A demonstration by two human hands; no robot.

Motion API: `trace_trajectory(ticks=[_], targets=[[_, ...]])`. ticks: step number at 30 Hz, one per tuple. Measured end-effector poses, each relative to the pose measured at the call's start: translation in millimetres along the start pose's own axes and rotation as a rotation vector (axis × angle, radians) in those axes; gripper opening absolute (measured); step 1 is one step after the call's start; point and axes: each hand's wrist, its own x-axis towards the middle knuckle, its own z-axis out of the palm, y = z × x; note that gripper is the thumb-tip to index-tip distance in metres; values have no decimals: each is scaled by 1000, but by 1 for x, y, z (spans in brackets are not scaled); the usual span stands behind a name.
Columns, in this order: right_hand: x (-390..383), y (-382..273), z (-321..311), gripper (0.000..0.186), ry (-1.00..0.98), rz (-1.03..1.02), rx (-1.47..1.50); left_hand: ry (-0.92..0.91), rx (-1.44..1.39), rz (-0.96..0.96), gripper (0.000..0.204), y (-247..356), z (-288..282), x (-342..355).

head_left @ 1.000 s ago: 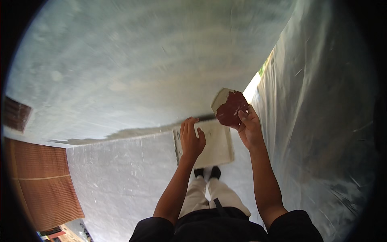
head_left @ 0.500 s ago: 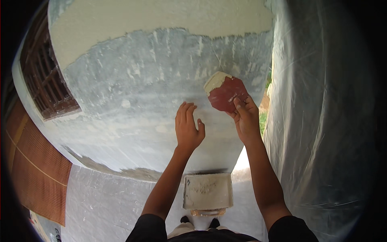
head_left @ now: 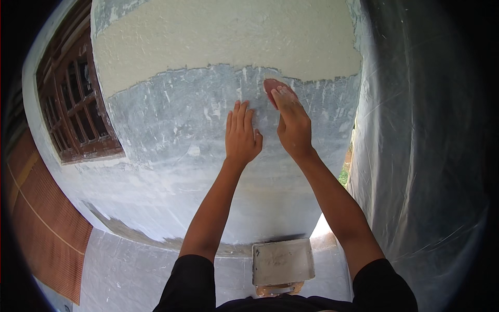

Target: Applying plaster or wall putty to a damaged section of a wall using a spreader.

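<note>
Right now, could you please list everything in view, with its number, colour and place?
Wall: 1, grey, ahead
Coat: 1 large area, cream, upper wall
Scraper: 1, red, just below the coat's lower edge
Window: 1, dark brown, upper left
Panel: 1, ribbed reddish-brown, lower left
Sheet: at least 1, translucent grey, right side
Greenery: uncountable, green, in the gap between wall and sheet
Floor: 1, grey, below the wall
Tray: 1, off-white, bottom centre
Stand: 1, tan, at the tray's near edge
Sleeves: 2, black, lower edge
Left hand: 1, bare, before the wall, contact unclear
Right hand: 1, bare, holding the scraper
</note>
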Motion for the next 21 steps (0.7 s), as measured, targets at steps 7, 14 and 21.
trace_trajectory(ticks=[7, 14, 21], targets=[[-8, 1, 37, 43, -55, -100, -152, -32, -2, -26, 69, -25, 19, -5], [-29, 18, 57, 41, -96, -102, -263, 32, -43, 11, 69, -37, 49, -14], [-45, 19, 77, 46, -98, -84, -285, 123, -17, 22, 67, -44, 57, -17]])
